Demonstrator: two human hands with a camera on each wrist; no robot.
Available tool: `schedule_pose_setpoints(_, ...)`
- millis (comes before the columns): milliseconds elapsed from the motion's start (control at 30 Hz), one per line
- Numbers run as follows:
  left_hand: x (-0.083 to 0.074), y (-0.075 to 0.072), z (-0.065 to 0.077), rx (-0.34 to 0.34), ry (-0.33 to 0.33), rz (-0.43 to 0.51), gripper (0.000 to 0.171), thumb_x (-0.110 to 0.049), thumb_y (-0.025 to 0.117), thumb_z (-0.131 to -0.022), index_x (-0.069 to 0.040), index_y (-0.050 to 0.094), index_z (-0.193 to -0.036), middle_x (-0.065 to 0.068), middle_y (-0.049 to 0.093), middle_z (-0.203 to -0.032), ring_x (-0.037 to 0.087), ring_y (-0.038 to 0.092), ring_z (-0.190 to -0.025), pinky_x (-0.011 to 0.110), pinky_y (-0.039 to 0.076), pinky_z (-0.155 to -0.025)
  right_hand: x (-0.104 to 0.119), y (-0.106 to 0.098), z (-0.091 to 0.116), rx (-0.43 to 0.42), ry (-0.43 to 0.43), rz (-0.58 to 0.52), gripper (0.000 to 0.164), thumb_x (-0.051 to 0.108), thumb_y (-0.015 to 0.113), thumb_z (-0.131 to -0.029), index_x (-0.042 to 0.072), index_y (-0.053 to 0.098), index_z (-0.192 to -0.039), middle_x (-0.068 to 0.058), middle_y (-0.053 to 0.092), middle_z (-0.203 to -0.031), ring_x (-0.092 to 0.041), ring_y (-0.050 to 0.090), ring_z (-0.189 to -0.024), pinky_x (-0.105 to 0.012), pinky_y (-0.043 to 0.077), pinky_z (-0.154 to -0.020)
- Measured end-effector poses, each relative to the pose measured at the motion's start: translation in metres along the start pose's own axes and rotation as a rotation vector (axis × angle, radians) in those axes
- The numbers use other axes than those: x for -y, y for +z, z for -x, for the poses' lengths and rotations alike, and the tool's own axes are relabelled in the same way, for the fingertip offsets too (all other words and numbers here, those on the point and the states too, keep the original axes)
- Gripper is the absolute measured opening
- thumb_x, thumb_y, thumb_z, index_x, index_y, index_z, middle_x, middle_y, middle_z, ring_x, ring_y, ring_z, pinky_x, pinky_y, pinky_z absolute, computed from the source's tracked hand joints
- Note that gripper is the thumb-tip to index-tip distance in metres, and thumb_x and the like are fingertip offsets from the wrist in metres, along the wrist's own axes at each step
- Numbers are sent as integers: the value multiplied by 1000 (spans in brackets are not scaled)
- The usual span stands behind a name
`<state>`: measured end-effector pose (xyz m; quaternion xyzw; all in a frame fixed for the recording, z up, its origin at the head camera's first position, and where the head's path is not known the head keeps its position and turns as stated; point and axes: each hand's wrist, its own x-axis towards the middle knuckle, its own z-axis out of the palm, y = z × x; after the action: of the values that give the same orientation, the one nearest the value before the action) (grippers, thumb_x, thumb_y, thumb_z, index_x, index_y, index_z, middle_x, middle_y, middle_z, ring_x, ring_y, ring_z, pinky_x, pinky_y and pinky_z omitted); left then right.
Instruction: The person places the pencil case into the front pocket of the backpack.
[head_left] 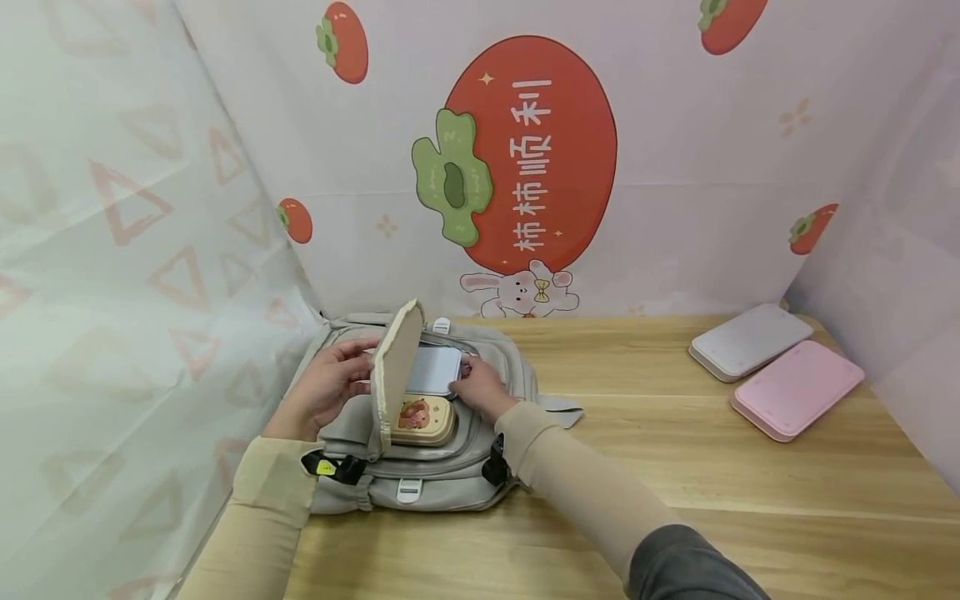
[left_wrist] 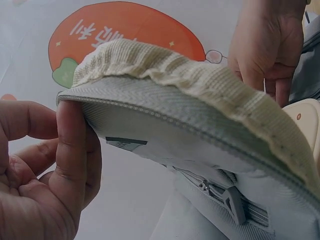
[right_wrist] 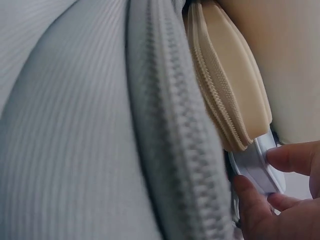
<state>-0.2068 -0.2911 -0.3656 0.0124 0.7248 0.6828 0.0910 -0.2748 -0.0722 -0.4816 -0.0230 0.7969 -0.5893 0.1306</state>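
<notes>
A grey backpack (head_left: 442,492) lies on the table with its front pocket flap (head_left: 397,358) raised. My left hand (head_left: 322,387) touches the flap's outer side; in the left wrist view, its fingers (left_wrist: 70,150) meet the zipped edge, and no finger shows on the inner side. My right hand (head_left: 480,385) pinches the edge of a flat white case (head_left: 435,371) in the pocket, with thumb and fingers on its rim in the right wrist view. Beside that case sits a cream zippered case (head_left: 426,421) with a cartoon picture. The white case's lower part is hidden.
A light grey flat case (head_left: 761,337) and a pink flat case (head_left: 798,392) lie overlapping at the table's far right. Patterned cloth (head_left: 660,208) walls the back and both sides. A grey strap (head_left: 562,410) sticks out right of the backpack on the wooden table (head_left: 637,417).
</notes>
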Motion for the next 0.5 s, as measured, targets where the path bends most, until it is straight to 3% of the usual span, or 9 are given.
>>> schedule_pose_setpoints(233,0,1,-1,0,-1,6,41,0,50,-107,15,44,-145,-3,67,-104,8,66,-83,23,56,-68,-5,1,1,28,-24,7,55,-3,70,-91,-3,53,-144,-17,66,-118,-29,64,-109,-40,55,-92)
schedule_pose_setpoints(500,1,-2,1,-8,-5,-7,42,-1,48,-108,15,41,-146,-4,67,-103,8,64,-82,22,56,-68,-7,-10,4,158,-49,-35,54,-2,65,-96,-6,50,-147,-19,65,-122,-26,63,-104,-34,55,-85)
